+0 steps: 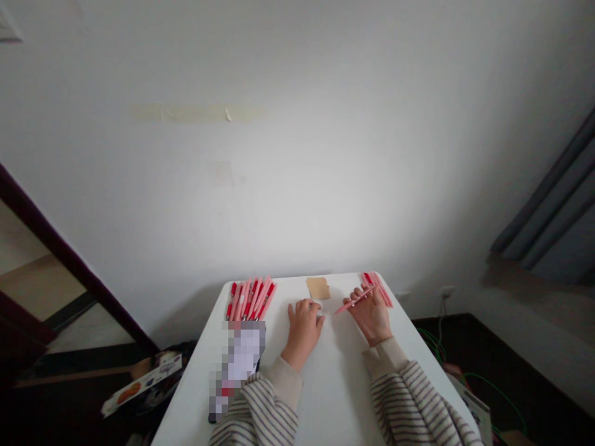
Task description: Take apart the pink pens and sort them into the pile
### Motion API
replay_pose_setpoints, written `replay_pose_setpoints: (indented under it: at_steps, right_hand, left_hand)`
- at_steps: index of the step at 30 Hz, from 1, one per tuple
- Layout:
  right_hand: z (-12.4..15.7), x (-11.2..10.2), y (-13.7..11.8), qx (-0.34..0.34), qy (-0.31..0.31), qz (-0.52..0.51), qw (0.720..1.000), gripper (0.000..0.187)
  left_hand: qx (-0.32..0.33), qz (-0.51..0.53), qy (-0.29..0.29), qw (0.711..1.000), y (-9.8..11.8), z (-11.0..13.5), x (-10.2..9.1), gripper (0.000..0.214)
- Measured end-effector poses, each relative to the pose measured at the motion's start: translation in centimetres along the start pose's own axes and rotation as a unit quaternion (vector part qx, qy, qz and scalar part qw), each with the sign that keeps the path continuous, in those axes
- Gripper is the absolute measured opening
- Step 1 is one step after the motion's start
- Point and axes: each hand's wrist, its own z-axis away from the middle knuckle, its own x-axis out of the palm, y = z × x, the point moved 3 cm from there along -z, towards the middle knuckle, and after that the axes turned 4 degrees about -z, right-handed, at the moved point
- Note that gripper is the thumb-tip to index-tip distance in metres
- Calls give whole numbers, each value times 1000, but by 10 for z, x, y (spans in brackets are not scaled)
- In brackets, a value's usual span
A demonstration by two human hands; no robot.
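My right hand (373, 317) is turned palm up over the table's right side, its fingers closed on a slim pink pen (356, 302) that slants down to the left. Just behind that hand lies a small group of pink and red pens (383, 295), partly covered by the fingers. My left hand (303, 329) is palm down near the middle of the white table (337, 378), fingers loosely bent and thumb apart, with no held object visible. A tan, roughly square piece (318, 288) lies just beyond its fingertips.
Several pink and red pens (251, 298) lie in a bunch at the back left. A blurred-out, phone-like object (242, 359) is beside my left forearm. The table's far edge faces a pale wall (307, 186); green cables (432, 344) run along the floor at right.
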Motion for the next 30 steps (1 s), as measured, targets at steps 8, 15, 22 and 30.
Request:
replay_pose_setpoints:
  at_steps: [8, 15, 22, 30]
  right_hand:
    - [0, -2, -1, -33, 26, 75, 996, 33]
    - [-2, -5, -1, -82, 43, 123, 988, 34]
    - [-4, -8, -3, -114, 60, 173, 976, 24]
    - [-2, -8, -8, -182, 100, 305, 929, 29]
  left_hand:
    - [2, -32, 10, 999, -3, -3, 4, 36]
    - [7, -49, 5, 999, -9, -8, 13, 41]
    - [11, -62, 20, 998, -8, -5, 10, 35]
    - [15, -62, 26, 998, -6, -4, 4, 30]
